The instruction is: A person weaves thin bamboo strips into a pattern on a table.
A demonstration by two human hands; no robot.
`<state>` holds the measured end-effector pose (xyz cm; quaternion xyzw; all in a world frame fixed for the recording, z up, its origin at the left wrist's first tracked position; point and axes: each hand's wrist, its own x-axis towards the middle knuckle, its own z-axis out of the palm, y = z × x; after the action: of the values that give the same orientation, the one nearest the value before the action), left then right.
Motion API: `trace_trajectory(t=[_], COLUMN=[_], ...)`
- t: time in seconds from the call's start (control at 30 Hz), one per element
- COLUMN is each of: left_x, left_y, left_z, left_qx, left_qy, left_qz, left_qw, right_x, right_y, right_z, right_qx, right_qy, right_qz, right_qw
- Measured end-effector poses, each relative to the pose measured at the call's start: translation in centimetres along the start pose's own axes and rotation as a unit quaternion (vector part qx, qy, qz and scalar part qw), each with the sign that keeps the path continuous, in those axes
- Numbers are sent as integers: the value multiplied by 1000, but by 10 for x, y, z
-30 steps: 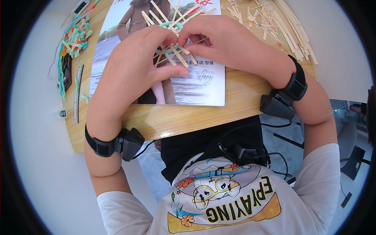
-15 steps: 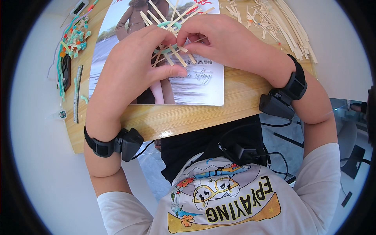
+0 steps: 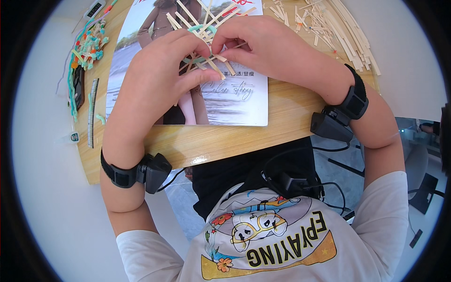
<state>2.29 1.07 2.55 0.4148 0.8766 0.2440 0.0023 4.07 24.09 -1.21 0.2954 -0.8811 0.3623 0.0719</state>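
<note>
Pale thin wooden strips cross one another in a star-like piece [image 3: 188,16], with a mint-green ring [image 3: 205,29] among them. It is held just above a magazine [image 3: 239,108]. From the left, my left hand [image 3: 159,70] grips the near side of the piece, its thumb against a strip end. Opposite it, my right hand [image 3: 253,42] pinches at the strips with thumb and forefinger. The fingertips of both hands almost meet at the middle, and they hide the exact spot they hold.
Many loose wooden strips [image 3: 354,37] lie at the table's far right. On the left are a bundle of green and orange knotted pieces [image 3: 91,44], a ruler [image 3: 93,113], a small white digital device [image 3: 95,9] and a small green-labelled item [image 3: 74,137]. Each wrist wears a black strapped device [image 3: 157,173].
My left thumb has moved up and closed against the ends of the strips. The piece has tilted slightly; my right hand has barely moved.
</note>
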Motion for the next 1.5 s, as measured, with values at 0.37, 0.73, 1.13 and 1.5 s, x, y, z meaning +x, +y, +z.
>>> trace_trajectory(t=[0.37,0.73,1.13,1.5], left_x=[-2,-6,-2,0], left_y=[-2,-4,-5,-8], left_z=[-2,-16,-8,-7], left_qx=[-15,57,46,40], left_qy=[-8,-16,-5,-8], left_qz=[-38,-20,-27,-31], left_qw=[999,998,999,999], right_x=[0,0,7,11], right_y=[2,4,14,11], right_z=[0,1,14,5], right_qx=[-4,-53,-138,-47], right_qy=[6,20,95,4], right_qz=[2,-19,-81,-45], right_qw=[1000,998,983,998])
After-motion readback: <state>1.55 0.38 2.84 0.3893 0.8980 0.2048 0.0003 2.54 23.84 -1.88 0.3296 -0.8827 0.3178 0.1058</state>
